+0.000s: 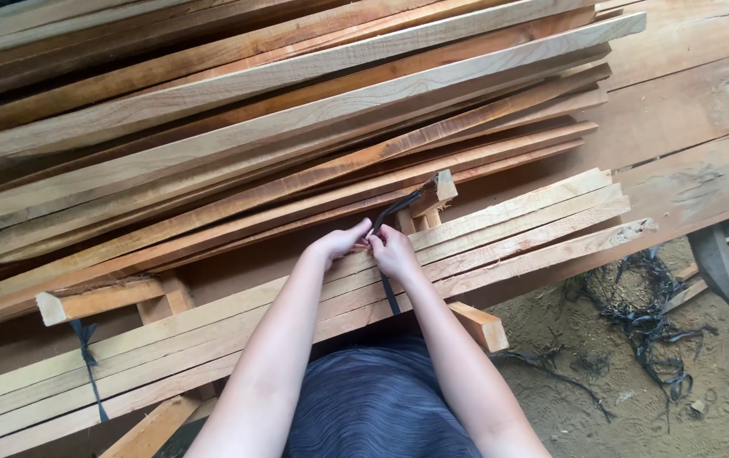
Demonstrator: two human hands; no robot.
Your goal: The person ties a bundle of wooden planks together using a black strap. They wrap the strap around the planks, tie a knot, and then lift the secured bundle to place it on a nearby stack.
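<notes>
A row of long pale wooden slats point(500, 233) lies side by side across short wooden blocks in front of me. A black plastic strap point(389, 293) runs around the slats near their middle; its loose end point(400, 204) rises toward a block behind. My left hand point(339, 242) and my right hand point(393, 252) meet on top of the slats, both pinching the strap, fingers closed on it. A second black strap point(86, 349) binds the slats at the left.
A big stack of long planks point(296, 93) fills the far side. Wide boards point(687, 110) lie at the right. Tangled black strapping point(648, 318) lies on the sawdust floor at lower right. A short block point(481, 326) sticks out under the slats.
</notes>
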